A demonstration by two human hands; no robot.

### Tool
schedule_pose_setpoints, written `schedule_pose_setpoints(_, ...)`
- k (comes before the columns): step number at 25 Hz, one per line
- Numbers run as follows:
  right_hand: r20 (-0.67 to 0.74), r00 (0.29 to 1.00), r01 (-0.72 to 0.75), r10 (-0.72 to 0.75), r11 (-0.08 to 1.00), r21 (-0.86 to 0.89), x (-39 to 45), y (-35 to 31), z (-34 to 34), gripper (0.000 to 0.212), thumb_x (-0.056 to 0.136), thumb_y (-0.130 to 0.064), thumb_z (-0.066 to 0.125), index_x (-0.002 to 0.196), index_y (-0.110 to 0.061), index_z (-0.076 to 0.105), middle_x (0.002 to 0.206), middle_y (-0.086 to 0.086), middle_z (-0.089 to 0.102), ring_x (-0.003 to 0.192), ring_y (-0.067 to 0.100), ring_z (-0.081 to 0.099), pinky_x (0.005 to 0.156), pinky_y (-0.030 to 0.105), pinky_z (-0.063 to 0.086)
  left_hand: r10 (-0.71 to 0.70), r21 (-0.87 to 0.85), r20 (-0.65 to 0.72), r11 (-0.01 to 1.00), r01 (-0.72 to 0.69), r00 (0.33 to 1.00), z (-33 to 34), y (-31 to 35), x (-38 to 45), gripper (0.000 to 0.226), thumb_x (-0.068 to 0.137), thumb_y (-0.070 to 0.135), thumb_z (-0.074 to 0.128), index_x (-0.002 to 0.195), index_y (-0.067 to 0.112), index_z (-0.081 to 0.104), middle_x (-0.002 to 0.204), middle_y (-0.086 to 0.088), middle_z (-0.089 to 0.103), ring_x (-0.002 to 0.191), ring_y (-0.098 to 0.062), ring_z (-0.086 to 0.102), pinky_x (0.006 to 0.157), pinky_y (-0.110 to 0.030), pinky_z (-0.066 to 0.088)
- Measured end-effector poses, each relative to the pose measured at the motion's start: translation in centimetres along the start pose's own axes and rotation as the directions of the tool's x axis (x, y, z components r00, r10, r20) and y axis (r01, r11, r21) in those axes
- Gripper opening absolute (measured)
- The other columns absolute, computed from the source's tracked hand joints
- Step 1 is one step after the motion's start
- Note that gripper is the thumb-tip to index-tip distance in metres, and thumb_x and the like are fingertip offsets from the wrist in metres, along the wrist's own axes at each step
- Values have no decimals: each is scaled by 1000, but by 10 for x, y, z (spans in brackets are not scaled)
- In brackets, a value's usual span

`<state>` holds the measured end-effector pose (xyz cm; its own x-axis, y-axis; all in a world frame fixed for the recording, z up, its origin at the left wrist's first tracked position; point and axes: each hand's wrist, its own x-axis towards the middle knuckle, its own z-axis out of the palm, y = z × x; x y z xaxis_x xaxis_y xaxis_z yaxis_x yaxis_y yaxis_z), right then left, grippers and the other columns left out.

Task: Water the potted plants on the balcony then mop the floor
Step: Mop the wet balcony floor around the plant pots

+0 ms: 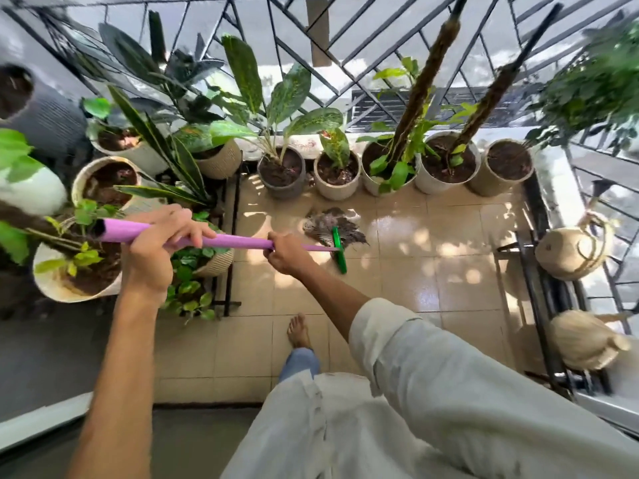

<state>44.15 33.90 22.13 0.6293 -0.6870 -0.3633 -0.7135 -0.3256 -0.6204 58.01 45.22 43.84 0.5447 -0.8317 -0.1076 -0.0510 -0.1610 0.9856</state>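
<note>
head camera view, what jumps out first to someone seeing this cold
The purple mop handle cuts across the middle, the left hand near its upper end and the right hand lower down. Its green-clamped mop head rests on the glossy beige floor tiles. Behind it a row of potted plants lines the dark balcony railing.

The floor (432,271) is laid with beige square tiles that shine wet and carry patches of sun and leaf shadow. On it, along the railing side, stand 5 pots (337,178) in a row, each holding dark soil and a plant. In front of them the grey mop head (332,224) lies spread on the tiles, clamped in a green bar (339,250). A bare foot (299,331) stands on the tiles nearer the camera. A black metal rack (228,236) rests on the floor at the left.
</note>
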Motion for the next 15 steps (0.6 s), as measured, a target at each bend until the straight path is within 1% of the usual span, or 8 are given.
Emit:
schedule_pose_setpoints(3,-51,995,-86,88,996,38,-53,78,-32,18,94,-18,61,103,-4,68,99,23,71,95,42,65,77,41,49,-21,-56,48,998,24,999,74,-14,-19,37,88,18,54,56,10,38,55,-24,34,75,-45,61,92,-46,57)
schedule_pose_setpoints(4,-61,990,-122,124,992,45,-70,102,-41,20,95,-18,60,107,-4,68,101,24,71,96,41,64,78,41,49,-29,-72,73,997,34,997,100,-18,-25,35,87,19,54,58,9,37,56,-26,31,74,-46,59,91,-44,58)
schedule_pose_setpoints(7,-76,969,-235,236,972,22,-123,175,-63,24,99,-23,57,115,-7,64,105,22,70,98,41,64,77,40,48,-108,-115,133,986,124,985,173,-33,-39,36,87,14,53,54,10,39,53,-16,34,71,-36,60,87,-40,59)
schedule_pose_setpoints(9,-91,948,-303,306,952,52,-160,219,-68,23,101,-23,57,116,-8,64,105,20,70,97,38,64,73,35,41,-193,-166,211,959,230,958,218,-42,-50,38,88,13,52,51,16,43,57,-15,29,69,-31,56,83,-35,60)
schedule_pose_setpoints(10,-99,932,-340,348,936,93,-179,243,-69,21,101,-22,57,115,-7,63,104,20,70,96,38,65,72,34,38,-230,-170,264,945,280,937,243,-46,-58,40,89,12,51,49,20,45,56,-13,32,67,-29,57,83,-35,60)
schedule_pose_setpoints(12,-140,879,-433,456,886,166,-219,288,-71,18,100,-17,58,112,-5,63,102,22,70,94,39,65,70,35,40,-277,-137,357,929,344,892,293,-53,-75,49,92,9,48,46,25,49,51,-1,46,63,-22,63,88,-41,57)
schedule_pose_setpoints(13,-159,844,-484,513,855,187,-238,308,-72,15,99,-15,58,110,-6,63,100,21,70,94,39,66,70,36,44,-288,-114,403,926,360,869,316,-56,-84,50,93,9,49,45,24,51,51,1,51,64,-22,65,92,-44,54)
schedule_pose_setpoints(15,-161,759,-599,631,774,208,-269,341,-75,13,99,-15,56,108,-8,62,98,19,71,95,40,68,73,41,51,-292,-49,504,930,364,813,356,-61,-100,42,91,13,52,50,23,50,58,-5,57,76,-30,69,95,-47,51)
